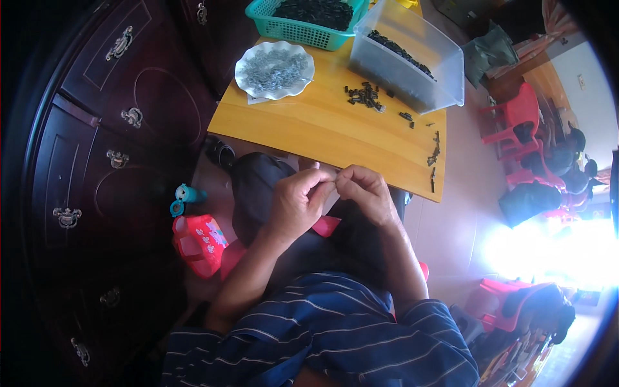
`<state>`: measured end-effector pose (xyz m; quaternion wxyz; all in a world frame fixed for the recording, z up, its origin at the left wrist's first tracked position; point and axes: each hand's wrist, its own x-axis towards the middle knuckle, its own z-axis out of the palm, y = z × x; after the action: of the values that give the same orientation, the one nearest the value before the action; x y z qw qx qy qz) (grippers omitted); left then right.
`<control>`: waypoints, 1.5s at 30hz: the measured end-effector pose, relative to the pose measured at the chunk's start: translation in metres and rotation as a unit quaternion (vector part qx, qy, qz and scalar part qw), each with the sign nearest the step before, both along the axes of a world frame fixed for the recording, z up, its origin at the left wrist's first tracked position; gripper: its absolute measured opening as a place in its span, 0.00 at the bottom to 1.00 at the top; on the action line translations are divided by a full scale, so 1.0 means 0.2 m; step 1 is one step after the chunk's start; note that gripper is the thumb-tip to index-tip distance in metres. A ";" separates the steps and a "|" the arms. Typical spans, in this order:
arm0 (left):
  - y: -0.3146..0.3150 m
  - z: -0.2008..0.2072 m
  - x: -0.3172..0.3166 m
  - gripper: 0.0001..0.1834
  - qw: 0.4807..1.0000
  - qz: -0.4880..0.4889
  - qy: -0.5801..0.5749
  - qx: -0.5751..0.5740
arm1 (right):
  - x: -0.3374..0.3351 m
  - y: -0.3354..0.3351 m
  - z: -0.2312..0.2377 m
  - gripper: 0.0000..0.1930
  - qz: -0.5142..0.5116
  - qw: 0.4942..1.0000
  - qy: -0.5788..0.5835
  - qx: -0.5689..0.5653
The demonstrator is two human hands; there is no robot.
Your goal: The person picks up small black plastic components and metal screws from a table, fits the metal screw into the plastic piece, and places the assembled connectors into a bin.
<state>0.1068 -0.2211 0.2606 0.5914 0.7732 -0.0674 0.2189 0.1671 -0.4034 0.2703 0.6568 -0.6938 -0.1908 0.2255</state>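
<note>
Over my lap, just short of the wooden table's near edge, my left hand and my right hand meet at the fingertips. Both are closed in a pinch; whatever they hold is too small and hidden to make out. On the table beyond them lies a loose pile of small black parts, with more black pieces strung along the right edge. A white scalloped plate at the far left holds many small clear or silvery pieces.
A green basket and a translucent bin, both with black parts inside, stand at the table's back. Dark drawer cabinets line the left. A red bag and a teal bottle are low on the left; red chairs stand right.
</note>
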 end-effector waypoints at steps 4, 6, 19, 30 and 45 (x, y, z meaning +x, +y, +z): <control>0.00 0.00 0.00 0.02 0.999 0.003 -0.032 0.016 | 0.01 0.00 0.02 0.08 0.024 0.999 0.026 -0.006; 0.00 -0.01 0.00 0.02 0.999 0.004 -0.045 0.030 | 0.02 -0.01 0.02 0.08 0.028 0.999 0.012 -0.014; 0.03 -0.04 -0.02 0.07 0.968 -0.077 0.134 -0.200 | 0.02 -0.01 0.05 0.08 0.018 1.000 -0.007 -0.006; 0.03 -0.01 -0.02 0.07 0.964 -0.072 0.150 -0.207 | 0.27 -0.13 -0.03 0.11 -0.184 0.983 -0.009 -0.024; 0.02 -0.02 -0.03 0.07 0.969 -0.072 0.139 -0.193 | 0.85 -0.29 -0.09 0.10 -0.276 0.768 -0.362 -0.451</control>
<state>0.1018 -0.2161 0.2565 0.7471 0.6605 0.0036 0.0747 0.3376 -0.4619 0.2520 0.1845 -0.9631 -0.0916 -0.1735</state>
